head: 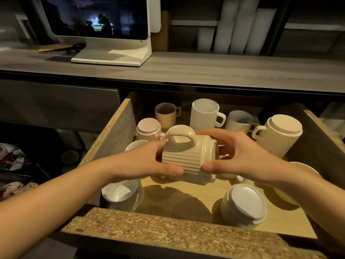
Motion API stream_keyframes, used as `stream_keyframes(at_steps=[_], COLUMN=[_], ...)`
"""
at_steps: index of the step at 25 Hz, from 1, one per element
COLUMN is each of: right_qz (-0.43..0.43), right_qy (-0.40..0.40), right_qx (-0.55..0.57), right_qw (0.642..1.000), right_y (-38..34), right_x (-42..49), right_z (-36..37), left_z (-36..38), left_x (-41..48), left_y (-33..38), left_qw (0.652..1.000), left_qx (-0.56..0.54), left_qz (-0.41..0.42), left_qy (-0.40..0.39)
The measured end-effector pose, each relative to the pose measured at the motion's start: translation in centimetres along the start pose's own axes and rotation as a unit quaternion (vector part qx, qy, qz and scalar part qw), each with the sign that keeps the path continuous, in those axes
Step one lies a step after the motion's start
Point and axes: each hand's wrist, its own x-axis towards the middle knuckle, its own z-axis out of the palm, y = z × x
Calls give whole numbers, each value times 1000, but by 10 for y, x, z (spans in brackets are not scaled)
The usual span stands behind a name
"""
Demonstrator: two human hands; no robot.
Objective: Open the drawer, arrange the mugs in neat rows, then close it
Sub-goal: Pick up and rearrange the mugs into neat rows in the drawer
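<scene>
The drawer (168, 227) is pulled open below me, with several mugs scattered inside. A cream ribbed mug (188, 159) lies on its side in the air above the drawer's middle, handle up. My left hand (149, 161) grips its left end and my right hand (240, 156) grips its right end. At the back stand a pinkish ribbed mug (166, 114), a tall white mug (205, 114) and a grey ribbed mug (239, 121). An upside-down pink mug (148, 128) and a tilted cream mug (280, 135) are near them. At the front are an upright white mug (121, 195) and an upside-down mug (244, 204).
A wooden counter (205, 71) runs above the drawer, carrying a white monitor (104, 30) on a stand. White cylinders (237, 25) stand on the shelf behind. A plate-like dish (306, 169) shows under my right wrist. Dark clutter (13, 165) fills the lower left.
</scene>
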Motion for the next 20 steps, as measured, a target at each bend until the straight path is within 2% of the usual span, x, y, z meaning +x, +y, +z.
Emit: stream_keyframes(at_steps=[4, 8, 11, 15, 20], right_qz=[-12, -5, 28, 51, 49], right_qy=[-11, -47, -43, -35, -58], right_qx=[38, 62, 56, -70, -118], right_qw=[999, 997, 997, 996, 990], right_y=[2, 2, -1, -14, -28], right_x=[3, 6, 7, 14, 12], right_z=[-7, -13, -16, -21, -17], left_z=[-2, -4, 0, 6, 7], left_x=[1, 5, 7, 12, 13], left_y=[8, 22, 31, 35, 29], left_qw=[994, 988, 983, 972, 974], left_qx=[-54, 30, 89, 166, 171], left_qz=[22, 33, 27, 64, 70], left_qy=[92, 151, 157, 152, 128])
